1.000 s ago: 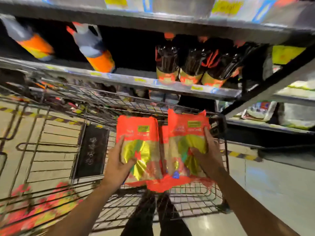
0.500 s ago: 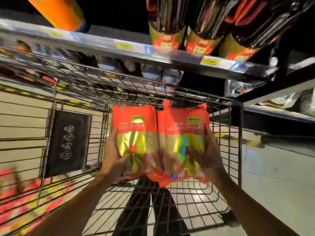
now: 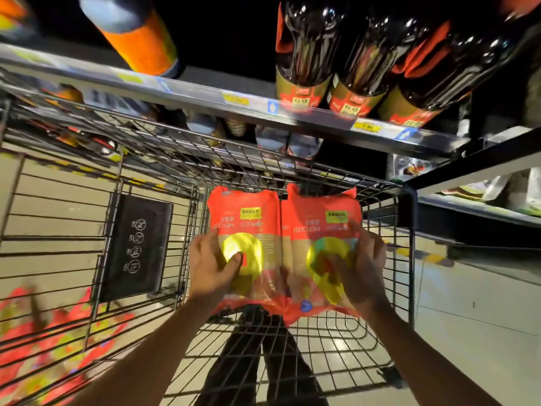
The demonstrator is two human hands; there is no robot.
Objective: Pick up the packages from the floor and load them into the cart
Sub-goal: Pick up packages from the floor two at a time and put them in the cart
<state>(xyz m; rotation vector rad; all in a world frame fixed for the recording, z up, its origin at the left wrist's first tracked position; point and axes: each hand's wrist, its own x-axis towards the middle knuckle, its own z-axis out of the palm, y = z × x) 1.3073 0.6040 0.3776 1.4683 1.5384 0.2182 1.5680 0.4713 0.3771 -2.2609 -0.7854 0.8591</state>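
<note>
Packages, orange-red glossy plastic (image 3: pixel 281 247), lowered further into wire-mesh steel cart (image 3: pixel 377 344); left hand (image 3: pixel 210 268), right hand (image 3: pixel 363 268) still grasping them; release likely next.

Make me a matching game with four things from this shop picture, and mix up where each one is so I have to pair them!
Things:
1. red packages
2. dark bottles
3. black sign
4. more red packages

Places:
A. standing up on the shelf
B. low on the left, blurry, seen through the cart wires
C. held between the left hand and right hand
D. fixed to the cart's wire panel, left of the hands

Pairs: 1-C, 2-A, 3-D, 4-B
</note>
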